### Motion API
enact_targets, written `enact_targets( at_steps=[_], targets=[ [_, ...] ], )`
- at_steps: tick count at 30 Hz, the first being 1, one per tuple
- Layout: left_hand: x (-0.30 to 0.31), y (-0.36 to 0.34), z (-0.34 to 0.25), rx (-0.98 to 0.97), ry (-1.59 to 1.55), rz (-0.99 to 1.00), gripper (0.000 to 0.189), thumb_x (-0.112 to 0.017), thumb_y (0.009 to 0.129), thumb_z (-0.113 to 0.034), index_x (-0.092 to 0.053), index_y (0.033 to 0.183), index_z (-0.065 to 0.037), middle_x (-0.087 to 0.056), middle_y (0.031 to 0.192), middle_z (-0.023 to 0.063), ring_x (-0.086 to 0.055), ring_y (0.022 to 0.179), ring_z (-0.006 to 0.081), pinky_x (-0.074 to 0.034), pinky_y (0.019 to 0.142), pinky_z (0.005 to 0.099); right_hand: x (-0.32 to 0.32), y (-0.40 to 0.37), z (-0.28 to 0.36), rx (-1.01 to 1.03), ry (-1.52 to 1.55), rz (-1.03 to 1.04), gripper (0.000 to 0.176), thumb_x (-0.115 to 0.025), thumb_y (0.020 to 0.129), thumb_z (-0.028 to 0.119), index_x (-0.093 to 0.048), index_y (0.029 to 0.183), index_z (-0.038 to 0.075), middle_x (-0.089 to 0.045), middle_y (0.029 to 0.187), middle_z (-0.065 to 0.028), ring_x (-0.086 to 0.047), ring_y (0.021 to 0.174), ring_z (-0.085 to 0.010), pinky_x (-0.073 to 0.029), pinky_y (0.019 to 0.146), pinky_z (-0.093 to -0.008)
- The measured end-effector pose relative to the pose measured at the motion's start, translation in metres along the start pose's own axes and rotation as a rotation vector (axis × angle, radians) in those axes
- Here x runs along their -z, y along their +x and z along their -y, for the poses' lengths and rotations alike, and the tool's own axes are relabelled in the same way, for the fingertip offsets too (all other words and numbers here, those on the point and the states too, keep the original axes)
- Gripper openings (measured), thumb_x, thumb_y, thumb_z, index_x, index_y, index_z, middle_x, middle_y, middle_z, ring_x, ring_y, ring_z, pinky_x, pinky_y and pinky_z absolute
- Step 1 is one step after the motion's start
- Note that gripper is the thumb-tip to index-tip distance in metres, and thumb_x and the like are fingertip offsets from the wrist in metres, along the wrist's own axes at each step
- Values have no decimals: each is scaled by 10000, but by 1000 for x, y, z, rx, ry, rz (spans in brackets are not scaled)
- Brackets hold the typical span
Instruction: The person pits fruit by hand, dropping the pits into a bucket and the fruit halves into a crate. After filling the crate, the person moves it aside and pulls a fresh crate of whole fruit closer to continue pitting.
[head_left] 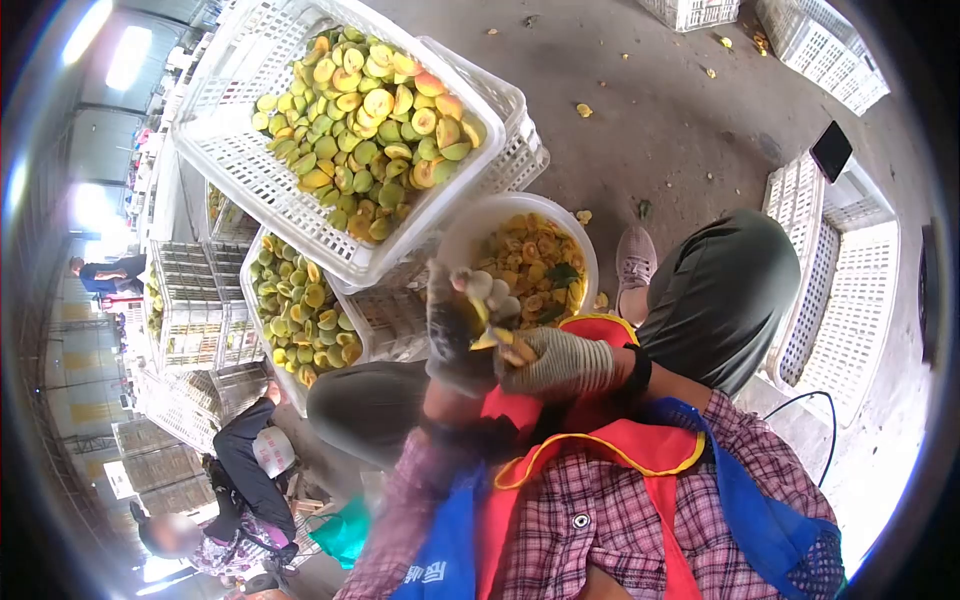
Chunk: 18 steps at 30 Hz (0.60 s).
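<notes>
My left hand (466, 325), in a dark, soiled glove with pale fingertips, is blurred by motion. Its fingers curl around a yellow piece of peach (478, 306). Right beside it, my right hand (562, 362) in a striped knitted glove is closed, its fingertips meeting the left hand; I cannot tell what it grips. Just beyond both hands stands a white bucket (590, 250) of yellow-brown fruit pieces (530, 250) with a dark green leaf. A white crate (225, 75) tilts above it, holding many cut green-yellow peaches (370, 130).
Another crate of peaches (300, 310) sits by my left knee. Crates (840, 290) stand to my right with a black phone-like slab (831, 151) on the edge. Fruit scraps (584, 110) dot the concrete floor. A seated person (235, 500) is at lower left, among stacked crates (190, 300).
</notes>
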<state>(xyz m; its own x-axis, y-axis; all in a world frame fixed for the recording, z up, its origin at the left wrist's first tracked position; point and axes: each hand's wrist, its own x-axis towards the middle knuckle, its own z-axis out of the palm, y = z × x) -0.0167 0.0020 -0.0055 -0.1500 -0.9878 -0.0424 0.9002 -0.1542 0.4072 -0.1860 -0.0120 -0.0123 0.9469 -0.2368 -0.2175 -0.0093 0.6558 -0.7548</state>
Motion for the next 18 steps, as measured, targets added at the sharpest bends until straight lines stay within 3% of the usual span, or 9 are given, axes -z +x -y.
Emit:
enact_targets(
  at_steps=[2, 5, 6, 8, 10, 14, 16, 17, 18],
  targets=[
    [-22, -4, -16, -214, 108, -604, 425, -502, 909, -520, -589, 946, -106, -547, 798, 52, -511, 717, 189, -444, 644, 316, 4, 5, -17, -143, 284, 22, 110, -626, 882, 166, -589, 961, 100, -540, 751, 15, -508, 642, -75, -435, 578, -229],
    [9, -22, -95, -465, -289, -520, 449, -534, 899, -492, -554, 1104, -94, -577, 949, 68, -525, 745, 198, -474, 681, 321, 6, -2, -7, 152, 199, 147, 157, -600, 910, 275, -565, 905, 122, -472, 623, 38, -423, 477, -50, -339, 409, -213],
    [13, -25, -117, -558, -300, -556, 450, -544, 895, -475, -548, 1127, -90, -581, 977, 82, -531, 760, 200, -473, 683, 318, 8, 1, -7, 152, 200, 152, 157, -600, 910, 275, -565, 905, 122, -472, 623, 38, -423, 477, -50, -339, 409, -213],
    [20, -26, -155, -737, -317, -620, 459, -565, 887, -442, -537, 1172, -83, -589, 1032, 110, -542, 791, 202, -472, 689, 311, 14, 8, -7, -154, 815, -74, 206, -596, 909, 291, -511, 814, 129, -442, 601, 32, -402, 437, -75, -316, 376, -223],
    [47, -16, -181, -821, -327, -644, 468, -576, 883, -425, -531, 1195, -79, -593, 1060, 124, -548, 806, 203, -471, 692, 307, 9, 12, 0, -87, 834, -168, 243, -593, 908, 291, -461, 766, 144, -421, 575, 29, -378, 404, -95, -309, 364, -226],
    [89, 76, -181, -547, 1230, -773, 632, -665, 808, -390, -480, 1324, -77, -597, 1176, 183, -575, 1061, 278, -497, 834, 331, 13, 20, 0, -17, 658, -419, 207, -599, 904, 280, -492, 822, 123, -450, 545, 5, -391, 355, -123, -325, 345, -257],
    [136, 119, -188, -244, 2199, -650, 584, -674, 800, -333, -504, 1300, -85, -591, 1220, 159, -567, 1104, 279, -482, 889, 345, 16, 28, -6, 3, 565, -527, 197, -605, 901, 268, -496, 850, 112, -462, 536, -5, -402, 342, -131, -333, 338, -270],
    [139, 125, -183, -250, 2194, -642, 584, -674, 800, -333, -504, 1300, -85, -591, 1220, 159, -567, 1104, 279, -482, 889, 345, 16, 30, -9, 50, 533, -498, 193, -611, 897, 252, -495, 870, 100, -470, 530, -14, -416, 339, -138, -344, 337, -277],
    [140, 131, -174, 6, 2380, -680, 566, -670, 801, -323, -517, 1288, -80, -592, 1226, 150, -568, 1103, 281, -477, 897, 349, 17, 31, -9, 94, 500, -468, 193, -616, 893, 236, -494, 890, 88, -478, 525, -23, -429, 336, -145, -355, 336, -284]
  ],
)
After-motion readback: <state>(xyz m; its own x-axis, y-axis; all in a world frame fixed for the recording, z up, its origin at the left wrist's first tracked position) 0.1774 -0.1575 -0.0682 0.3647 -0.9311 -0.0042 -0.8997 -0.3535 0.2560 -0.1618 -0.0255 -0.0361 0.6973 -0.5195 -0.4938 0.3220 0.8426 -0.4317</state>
